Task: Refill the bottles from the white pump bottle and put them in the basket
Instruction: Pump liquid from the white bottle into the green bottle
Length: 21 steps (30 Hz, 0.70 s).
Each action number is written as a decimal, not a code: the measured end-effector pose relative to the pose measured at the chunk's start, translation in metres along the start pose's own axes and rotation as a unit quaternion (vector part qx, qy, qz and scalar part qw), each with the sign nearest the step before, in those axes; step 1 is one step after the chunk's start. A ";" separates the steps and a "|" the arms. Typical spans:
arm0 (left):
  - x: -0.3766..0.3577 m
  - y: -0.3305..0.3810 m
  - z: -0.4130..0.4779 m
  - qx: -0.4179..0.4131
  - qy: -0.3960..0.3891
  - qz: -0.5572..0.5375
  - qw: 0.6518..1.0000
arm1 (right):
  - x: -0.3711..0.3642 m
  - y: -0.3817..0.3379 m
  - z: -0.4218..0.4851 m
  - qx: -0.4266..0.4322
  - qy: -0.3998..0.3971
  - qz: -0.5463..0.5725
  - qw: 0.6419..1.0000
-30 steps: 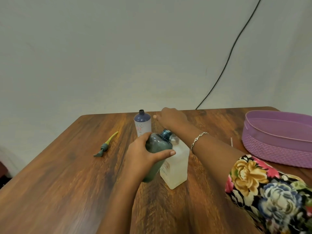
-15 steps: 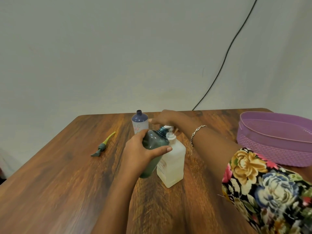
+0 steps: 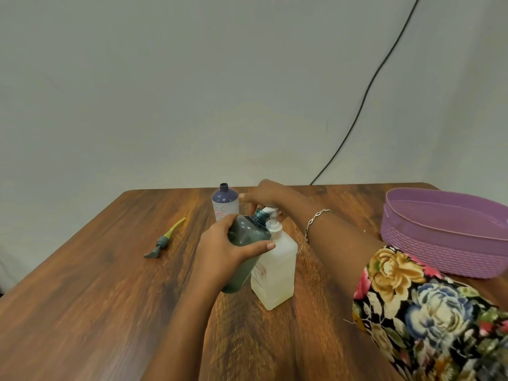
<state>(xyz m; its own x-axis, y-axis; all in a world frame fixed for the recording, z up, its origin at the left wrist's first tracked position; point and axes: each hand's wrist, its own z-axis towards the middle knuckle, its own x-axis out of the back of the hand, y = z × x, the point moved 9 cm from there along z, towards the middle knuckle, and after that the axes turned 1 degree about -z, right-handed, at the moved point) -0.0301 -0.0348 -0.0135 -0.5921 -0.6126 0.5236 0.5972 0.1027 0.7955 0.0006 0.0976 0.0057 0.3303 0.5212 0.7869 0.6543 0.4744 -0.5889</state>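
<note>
My left hand (image 3: pixel 220 250) wraps the tilted green bottle (image 3: pixel 247 233), mouth beside the white pump bottle (image 3: pixel 276 273); my right hand (image 3: pixel 268 192) lies flat-fingered on its pump head (image 3: pixel 270 209). The purple bottle (image 3: pixel 224 203) waits uncapped; neither is in the basket (image 3: pixel 439 251).

- The place looks like a plain room in a home, though which room cannot be told.
- A wood-grain table (image 3: pixel 96 298) stands against a bare, pale wall (image 3: pixel 192 92), and a loose black cable (image 3: pixel 365 97) trails down that wall.
- The goods at the table are household ones: a purple woven-look plastic basket (image 3: pixel 439 251), a white pump bottle (image 3: pixel 277 270), a dark green bottle (image 3: pixel 247 235) and a purple-topped bottle (image 3: pixel 224 199).
</note>
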 end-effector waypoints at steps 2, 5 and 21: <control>0.003 0.003 0.000 -0.007 0.012 0.014 1.000 | 0.000 -0.004 0.000 -0.001 -0.006 -0.037 0.999; 0.008 0.005 0.002 -0.011 0.020 0.012 1.000 | 0.005 -0.007 0.009 0.002 0.036 -0.103 0.994; 0.002 -0.001 0.002 0.001 0.003 -0.008 1.000 | 0.000 0.001 0.005 -0.032 -0.001 0.008 0.999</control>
<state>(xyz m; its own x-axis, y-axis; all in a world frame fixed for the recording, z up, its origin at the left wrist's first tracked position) -0.0333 -0.0348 -0.0129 -0.5978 -0.6194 0.5089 0.5871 0.0939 0.8040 -0.0019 0.1016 0.0039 0.3403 0.5296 0.7770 0.6909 0.4197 -0.5886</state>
